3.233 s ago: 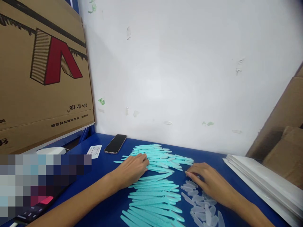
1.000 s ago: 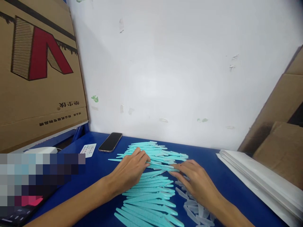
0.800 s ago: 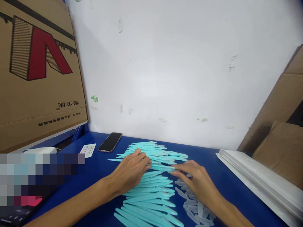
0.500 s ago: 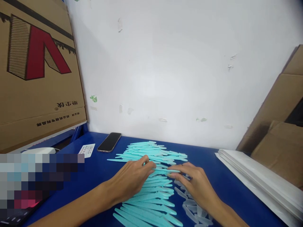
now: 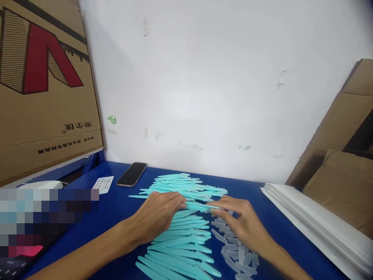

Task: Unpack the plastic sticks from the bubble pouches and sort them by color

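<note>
One teal strip [image 5: 198, 205] is held level just above the heap, one end in each hand. Its left end is pinched between thumb and forefinger of the left hand [image 5: 159, 216], and the other fingers are curled loosely beside them. Its right end appears to be nipped by the thumb and first fingers of the right hand [image 5: 243, 227], which are pressed close together. The exact contact is partly hidden by the fingertips. Gripping it at both ends is judged to keep so thin and narrow a piece steady and clear of its neighbours.

The remaining strips [image 5: 182, 243] are laid flat, overlapping, in a long band on the blue table [image 5: 116, 212]. They run from near the wall back towards the person and pass under and between the two hands. Most are laid crosswise, so an end is presented to each hand.

A separate patch of clear caps [image 5: 237, 254] is noted just right of the band, beneath the right wrist, within that hand's reach and apart from the teal pieces.

A phone [image 5: 131, 174] and a card [image 5: 102, 184] are set well to the far left, off the working area. White sheets [image 5: 314, 227] are stacked along the right edge. Cartons [image 5: 43, 101] are stood at both sides.
</note>
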Tool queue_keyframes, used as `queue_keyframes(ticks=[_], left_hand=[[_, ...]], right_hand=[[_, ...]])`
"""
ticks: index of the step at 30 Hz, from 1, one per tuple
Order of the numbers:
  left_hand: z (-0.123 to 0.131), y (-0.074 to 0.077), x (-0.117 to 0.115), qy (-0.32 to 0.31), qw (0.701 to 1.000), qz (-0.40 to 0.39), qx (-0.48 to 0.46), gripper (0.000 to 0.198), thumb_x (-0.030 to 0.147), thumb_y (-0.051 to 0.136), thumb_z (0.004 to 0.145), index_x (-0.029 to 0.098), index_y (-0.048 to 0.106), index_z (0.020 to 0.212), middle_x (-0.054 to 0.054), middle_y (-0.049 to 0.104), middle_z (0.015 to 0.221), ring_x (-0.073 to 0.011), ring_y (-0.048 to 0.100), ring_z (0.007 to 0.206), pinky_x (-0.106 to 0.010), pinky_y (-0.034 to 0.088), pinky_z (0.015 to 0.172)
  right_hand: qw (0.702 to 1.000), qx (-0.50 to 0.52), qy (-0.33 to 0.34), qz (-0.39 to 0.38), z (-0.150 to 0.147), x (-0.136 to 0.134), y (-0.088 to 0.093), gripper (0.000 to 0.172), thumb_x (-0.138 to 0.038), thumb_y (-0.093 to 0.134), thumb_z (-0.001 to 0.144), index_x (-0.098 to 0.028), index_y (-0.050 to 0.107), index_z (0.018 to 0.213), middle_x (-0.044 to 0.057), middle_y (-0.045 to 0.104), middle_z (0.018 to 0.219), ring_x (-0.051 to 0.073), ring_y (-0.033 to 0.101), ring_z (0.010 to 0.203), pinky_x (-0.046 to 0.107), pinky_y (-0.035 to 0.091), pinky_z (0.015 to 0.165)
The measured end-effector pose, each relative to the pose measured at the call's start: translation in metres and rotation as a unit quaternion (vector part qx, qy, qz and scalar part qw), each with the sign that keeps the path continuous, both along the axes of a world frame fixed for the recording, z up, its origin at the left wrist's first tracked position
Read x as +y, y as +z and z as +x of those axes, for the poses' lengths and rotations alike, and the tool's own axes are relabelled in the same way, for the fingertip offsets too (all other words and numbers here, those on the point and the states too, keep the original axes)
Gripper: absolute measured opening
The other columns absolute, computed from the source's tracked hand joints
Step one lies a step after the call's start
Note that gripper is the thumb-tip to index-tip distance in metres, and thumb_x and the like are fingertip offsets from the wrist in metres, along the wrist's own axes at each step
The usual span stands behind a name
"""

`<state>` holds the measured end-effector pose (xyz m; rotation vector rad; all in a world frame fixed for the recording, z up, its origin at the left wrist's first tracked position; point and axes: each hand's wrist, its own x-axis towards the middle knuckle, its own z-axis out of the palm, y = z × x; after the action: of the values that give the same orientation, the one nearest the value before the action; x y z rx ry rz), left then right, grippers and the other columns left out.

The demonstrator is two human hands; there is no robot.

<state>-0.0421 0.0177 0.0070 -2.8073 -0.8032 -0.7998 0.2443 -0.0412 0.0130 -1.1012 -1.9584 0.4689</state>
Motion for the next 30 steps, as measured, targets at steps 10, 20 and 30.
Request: queue_keyframes(ticks=[10,20,30], left_hand=[[-0.022,0.013,0.024,0.061,0.997,-0.026,0.032,0.032,0.028,0.034,0.111,0.020,0.060,0.095,-0.001,0.067,0.084,-0.0172,0.062,0.068,-0.028,0.039,0.063],[-0.009,0.003,0.008,0.057,0.987,-0.075,0.129,0.025,0.020,0.043,0.107,0.019,0.064,0.092,-0.005,0.068,0.090,-0.0217,0.065,0.081,-0.032,0.042,0.072],[-0.006,-0.001,-0.002,0.050,0.982,-0.101,0.149,0.016,0.022,0.052,0.103,0.020,0.067,0.110,-0.007,0.067,0.103,-0.0265,0.067,0.094,-0.039,0.050,0.085]], right_hand=[[0.980,-0.161,-0.114,-0.016,0.083,0.039,-0.005,0.043,-0.054,0.050,0.102,-0.024,0.079,0.113,0.008,0.078,0.114,0.031,0.072,0.104,0.045,0.056,0.093],[0.956,-0.278,-0.082,-0.056,0.079,0.033,-0.011,0.046,-0.051,0.041,0.106,-0.024,0.075,0.121,0.009,0.075,0.118,0.028,0.070,0.105,0.040,0.053,0.093],[0.954,-0.281,-0.082,-0.069,0.072,0.033,-0.010,0.049,-0.055,0.038,0.106,-0.025,0.077,0.105,0.007,0.075,0.108,0.026,0.069,0.096,0.036,0.050,0.088]])
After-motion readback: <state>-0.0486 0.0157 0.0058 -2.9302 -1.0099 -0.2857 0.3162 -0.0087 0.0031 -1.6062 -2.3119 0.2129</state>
